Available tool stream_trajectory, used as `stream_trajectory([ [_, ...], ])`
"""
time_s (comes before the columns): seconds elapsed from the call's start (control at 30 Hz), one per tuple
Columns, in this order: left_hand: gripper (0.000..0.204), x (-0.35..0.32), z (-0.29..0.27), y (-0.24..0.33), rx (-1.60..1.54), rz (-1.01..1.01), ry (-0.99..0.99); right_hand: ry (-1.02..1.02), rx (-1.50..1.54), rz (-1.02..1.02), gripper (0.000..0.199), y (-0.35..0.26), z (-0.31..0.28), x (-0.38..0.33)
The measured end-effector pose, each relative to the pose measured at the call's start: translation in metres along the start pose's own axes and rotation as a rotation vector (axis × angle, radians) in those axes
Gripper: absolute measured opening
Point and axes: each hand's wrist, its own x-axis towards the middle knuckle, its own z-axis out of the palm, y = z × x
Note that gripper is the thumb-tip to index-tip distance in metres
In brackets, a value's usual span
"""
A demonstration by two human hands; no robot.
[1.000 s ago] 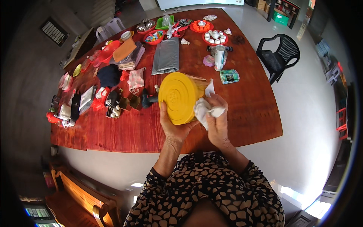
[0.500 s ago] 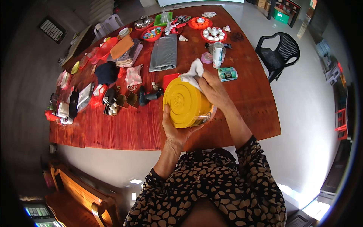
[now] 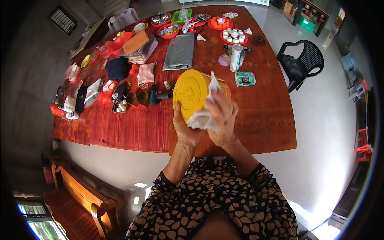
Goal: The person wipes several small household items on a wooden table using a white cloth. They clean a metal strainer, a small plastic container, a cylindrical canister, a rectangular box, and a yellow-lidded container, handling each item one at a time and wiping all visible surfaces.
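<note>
A round tub with a yellow lid (image 3: 189, 93) is tilted on its side above the table's near edge, its lid turned to the left. Around its lower left rim my left hand (image 3: 186, 130) grips it, thumb against the lid's edge. My right hand (image 3: 222, 116) is closed on a crumpled white cloth (image 3: 200, 120), which lies against the tub's side near the lid rim. One corner of the cloth sticks up above the fingers. The right fingers are slightly blurred, and the cloth and hand hide much of the tub's side.
On the red-brown wooden table (image 3: 132, 132), a dark boot-shaped thing (image 3: 156, 96) lies left of the tub. Beyond are a grey folded sheet (image 3: 179, 52), a white cylinder (image 3: 236, 58) and a green packet (image 3: 245, 79). A black chair (image 3: 300, 64) stands at the right.
My right hand has moved with the cloth from the tub's top rim down along its side toward my left hand. The tub has turned slightly, and the view has shifted a little.
</note>
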Motion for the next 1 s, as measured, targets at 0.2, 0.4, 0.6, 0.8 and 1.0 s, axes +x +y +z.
stream_trajectory([
  [0.2,0.080,-0.019,0.017,-0.009,0.393,-0.102,0.198,-0.071,0.493,0.386,0.024,0.044,-0.013,0.048],
  [0.4,0.076,-0.027,0.015,-0.012,0.495,-0.096,0.185,-0.167,0.509,0.600,0.024,0.052,-0.025,0.055],
  [0.6,0.069,-0.026,0.017,-0.002,0.506,0.033,0.152,0.054,0.477,0.073,0.028,-0.001,-0.027,0.018],
  [0.8,0.053,-0.019,0.015,0.000,0.543,0.199,0.136,-0.231,-0.038,-0.090,0.034,-0.019,-0.038,0.003],
  [1.0,0.055,-0.013,-0.010,0.001,0.674,0.277,0.212,-0.268,-0.119,-0.055,0.031,0.004,-0.036,0.043],
])
